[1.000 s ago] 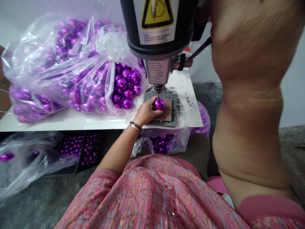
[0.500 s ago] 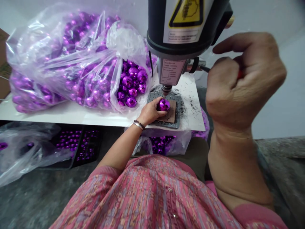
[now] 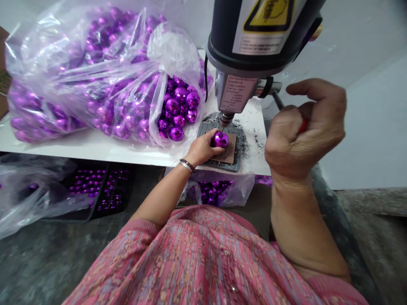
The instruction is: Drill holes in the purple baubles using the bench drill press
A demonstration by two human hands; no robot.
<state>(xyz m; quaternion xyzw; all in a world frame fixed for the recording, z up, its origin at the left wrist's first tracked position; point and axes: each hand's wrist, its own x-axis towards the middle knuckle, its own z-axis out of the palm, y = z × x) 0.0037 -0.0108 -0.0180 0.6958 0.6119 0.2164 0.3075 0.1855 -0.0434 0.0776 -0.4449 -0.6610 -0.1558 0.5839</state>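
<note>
Between thumb and fingers, my left hand (image 3: 202, 149) grips a shiny purple mirrored ball (image 3: 221, 139) on a small brown board (image 3: 229, 150). That board lies on the grey base plate (image 3: 239, 163) of a drill press (image 3: 235, 91). The drill chuck (image 3: 226, 118) points down right above the ball, its thin bit reaching the ball's top; how deep it sits I cannot tell. On the right, my right hand (image 3: 305, 131) is closed around the red-knobbed feed lever (image 3: 277, 101), with one finger loosely extended over it.
A large clear plastic bag (image 3: 104, 84) of purple balls spreads over the white table (image 3: 127, 153), open beside the drill press. Dark shavings (image 3: 251, 137) litter the table around the base. Below stand a black crate (image 3: 106, 190) with purple balls and another bag (image 3: 237, 192) of them.
My right hand has come down and to the left with the lever, and the chuck has lowered toward the ball. My left hand keeps the ball in place. The view has shifted slightly.
</note>
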